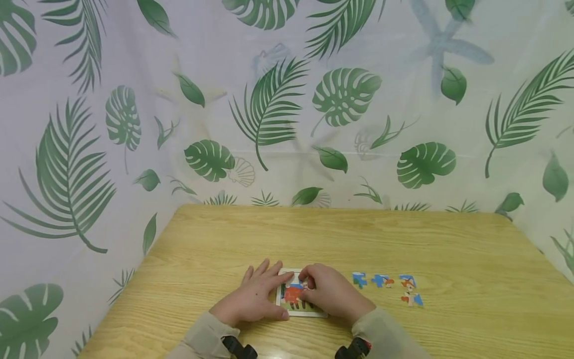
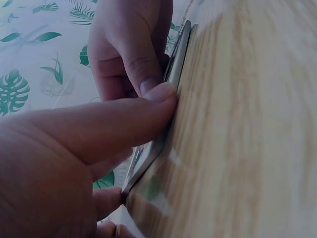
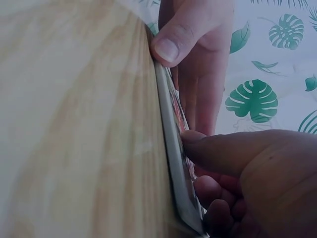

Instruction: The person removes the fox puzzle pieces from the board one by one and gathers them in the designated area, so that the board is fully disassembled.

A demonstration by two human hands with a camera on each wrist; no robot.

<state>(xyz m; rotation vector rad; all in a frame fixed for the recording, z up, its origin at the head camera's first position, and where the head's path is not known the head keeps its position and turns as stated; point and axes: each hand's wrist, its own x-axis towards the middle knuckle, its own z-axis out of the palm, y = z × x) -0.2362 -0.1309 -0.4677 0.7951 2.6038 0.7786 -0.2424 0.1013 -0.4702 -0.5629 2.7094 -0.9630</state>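
Spread, the left hand (image 1: 256, 296) steadies the white-rimmed puzzle tray (image 1: 309, 314); the right hand (image 1: 331, 290) curls over it, whether pinching anything I cannot tell. Red-patterned pieces (image 1: 293, 295) lie inside; loose pieces (image 1: 407, 282) sit rightward on the table (image 1: 224, 239).

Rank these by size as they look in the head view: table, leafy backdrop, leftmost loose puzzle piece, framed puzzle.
Largest to smallest:
1. Leafy backdrop
2. Table
3. Framed puzzle, partly covered
4. Leftmost loose puzzle piece
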